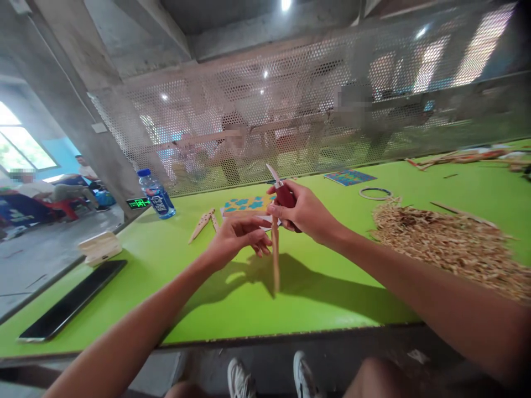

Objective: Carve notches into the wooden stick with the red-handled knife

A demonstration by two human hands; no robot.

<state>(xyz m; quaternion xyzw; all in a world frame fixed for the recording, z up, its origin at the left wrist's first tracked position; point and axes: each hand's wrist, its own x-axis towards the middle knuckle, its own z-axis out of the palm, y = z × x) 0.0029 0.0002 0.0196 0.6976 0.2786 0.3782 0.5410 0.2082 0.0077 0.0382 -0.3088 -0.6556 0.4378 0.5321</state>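
Observation:
My right hand [305,213] is closed around a carving knife [285,194] with a dark red handle, its short curved blade pointing up and away. The thumb and fingers of that same hand also pinch the upper end of a thin wooden stick [276,260], which hangs down over the green table. Just left of the stick is my left hand [236,235], its fingers loosely bent and apart, holding nothing. Behind the hands lies a yellow pad with blue shapes [249,205], partly covered by them. Two pointed wooden pieces with dark spots [203,224] lie beside it.
On the right of the green table [332,315] spreads a heap of wood shavings [440,243], near a ring [374,193] and a patterned blue sheet [350,177]. To the left are a water bottle [156,196], an open small case [99,247] and a phone [74,301]. Perforated mesh [290,110] borders the back.

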